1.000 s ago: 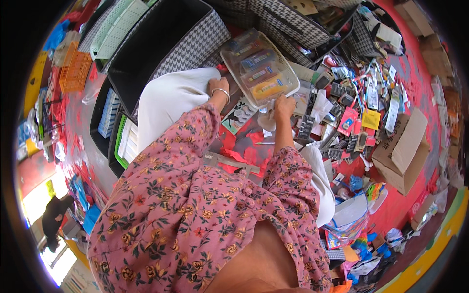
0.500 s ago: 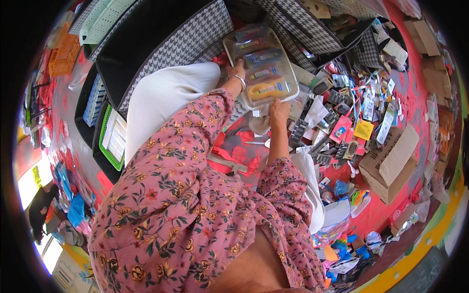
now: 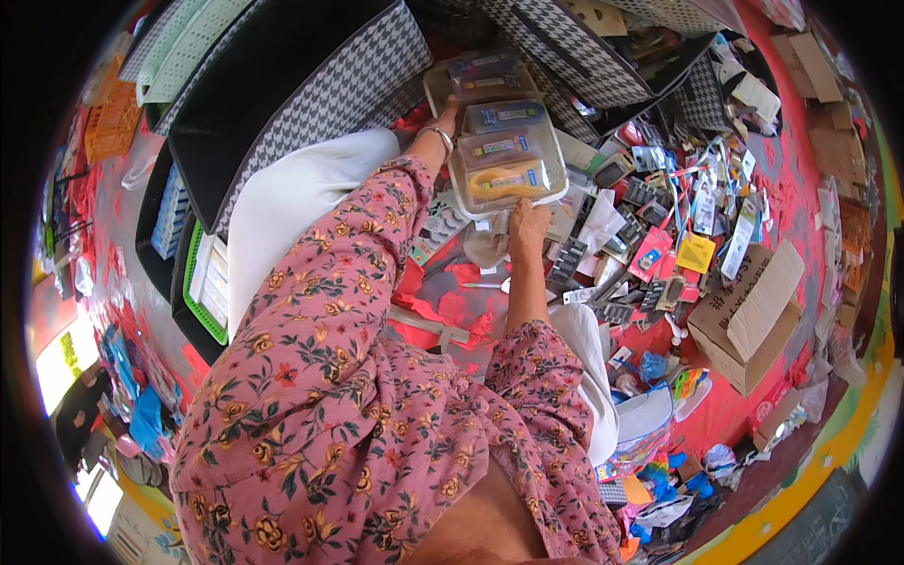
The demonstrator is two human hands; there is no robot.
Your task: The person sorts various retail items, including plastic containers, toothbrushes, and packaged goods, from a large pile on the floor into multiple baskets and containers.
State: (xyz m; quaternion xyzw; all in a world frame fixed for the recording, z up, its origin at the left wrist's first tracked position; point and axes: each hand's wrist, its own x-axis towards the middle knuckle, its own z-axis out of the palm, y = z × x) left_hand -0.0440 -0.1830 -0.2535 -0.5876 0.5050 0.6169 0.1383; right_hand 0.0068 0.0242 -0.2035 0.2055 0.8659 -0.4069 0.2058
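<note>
A pale plastic basket [image 3: 563, 177] is held out in front of me, tilted a little. In it lie several clear-lidded packs in a row, a yellow one [image 3: 497, 182] nearest me and a blue-grey one [image 3: 508, 116] farther off. My left hand [image 3: 446, 119] is closed on the basket's left rim, its fingertips partly hidden by the side. At the near rim, my right hand [image 3: 528, 226] grips the edge, with some fingers out of sight underneath. A round translucent piece [image 3: 486, 247] is just left of my right hand.
Tall black boxes with a houndstooth-patterned side [image 3: 363, 85] stand at the far left. A heap of small packaged goods [image 3: 650, 207] spreads to the right, beside an open cardboard box [image 3: 744, 325]. A green-rimmed tray [image 3: 200, 294] stands by my left knee.
The view has shifted slightly. The basket has turned a little and come slightly left and nearer with both hands still on its rim. Its contents look much the same.
</note>
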